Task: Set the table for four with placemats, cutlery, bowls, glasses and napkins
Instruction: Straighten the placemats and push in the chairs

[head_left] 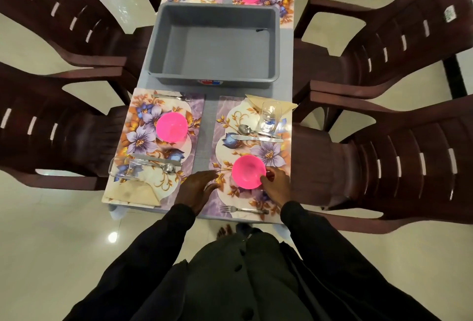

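Pink bowl (pixel 248 172) is being placed on the near-right placemat (pixel 268 153). The right hand (pixel 275 182) seems to have a pinching grip on its rim, while the left hand (pixel 198 187) lies flat and empty. Next, centre the bowl.

pink bowls (pixel 171 126): 4 | floral placemats (pixel 142 116): 4 | brown chairs (pixel 399 47): 4 | grey tub (pixel 155 48): 1

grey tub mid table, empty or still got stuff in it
Empty. The grey tub shows bare floor from wall to wall; the only thing in it is a small dark mark by its right wall.
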